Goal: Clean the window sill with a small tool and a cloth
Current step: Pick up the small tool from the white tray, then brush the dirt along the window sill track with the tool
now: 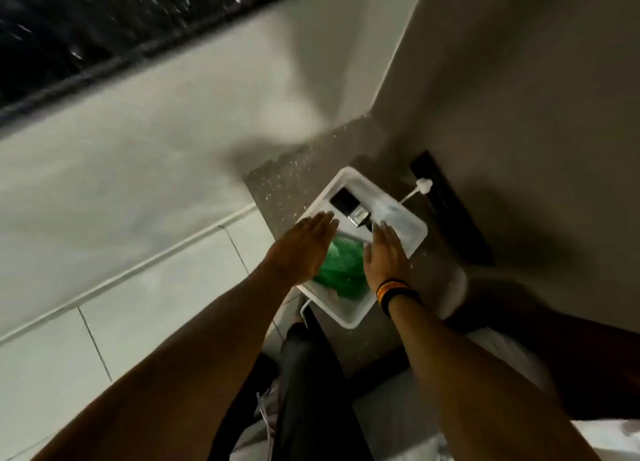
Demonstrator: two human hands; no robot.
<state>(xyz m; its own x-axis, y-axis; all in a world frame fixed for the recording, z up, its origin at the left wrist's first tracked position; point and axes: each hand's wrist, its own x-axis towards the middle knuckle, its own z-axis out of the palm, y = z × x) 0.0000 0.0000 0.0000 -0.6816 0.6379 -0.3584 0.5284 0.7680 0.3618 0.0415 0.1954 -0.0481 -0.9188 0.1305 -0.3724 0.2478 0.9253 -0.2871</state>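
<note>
Reaching both hands over a white tray (414, 239), we hold nothing yet: the left hand (304, 249) and the right hand (384, 256) are flat, fingers straight and together, each grip fully open and empty. The tray sits on a speckled surface (280, 187) tucked into a wall corner.

Between the two grips, directly under the gap and a little toward our wrists, lies the green cloth (341, 270), bunched in the near half of the tray; both hands overlap its edges, so either could close on it, and neither looks clearly nearer. Just beyond the fingertips, toward the far end of the tray, lies the small tool (349, 206), a dark body with a metal end. Its long axis runs across the line of our fingers, the metal end pointing toward the right grip, which seems the closer hand for it.

For room, the tray rim closes in on both outer sides, and the wall stands close past the right grip. A white plug and cable (420, 187) sits beyond the tray's far corner. Lifting straight up looks like the freest way out. The window sill itself we cannot pick out with certainty.
</note>
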